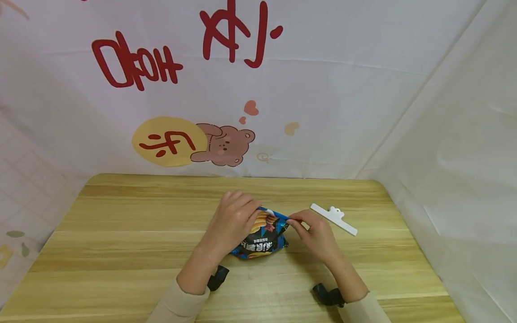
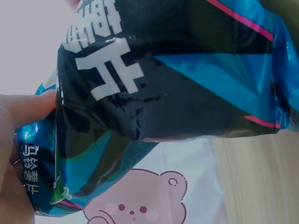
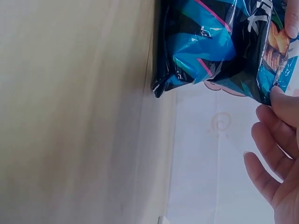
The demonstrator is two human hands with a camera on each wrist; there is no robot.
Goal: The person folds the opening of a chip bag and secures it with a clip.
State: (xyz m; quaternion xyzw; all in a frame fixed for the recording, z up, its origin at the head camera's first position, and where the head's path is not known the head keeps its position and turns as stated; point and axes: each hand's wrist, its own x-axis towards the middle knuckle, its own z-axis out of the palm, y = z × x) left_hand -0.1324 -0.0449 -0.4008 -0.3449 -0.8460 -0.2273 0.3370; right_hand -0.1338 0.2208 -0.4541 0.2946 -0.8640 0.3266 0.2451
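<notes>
A black and blue potato chip bag [image 1: 260,240] stands on the wooden table between both hands. The left hand [image 1: 236,217] grips the left part of its upper edge; in the left wrist view the thumb presses on the glossy wrapper [image 2: 182,93]. At the other end of that edge, the right hand [image 1: 317,231] pinches the corner between thumb and index finger. Its other fingers are loosely bent in the right wrist view, below the bag [image 3: 210,51]. The top edge looks folded over, showing a blue strip. To the right of the right hand lies a long white clip [image 1: 333,219].
The wooden table [image 1: 133,242] has rounded back corners and meets a white printed cloth [image 1: 323,112] behind it. More white cloth hangs along the left and right sides. Black wrist mounts [image 1: 328,296] sit under the forearms.
</notes>
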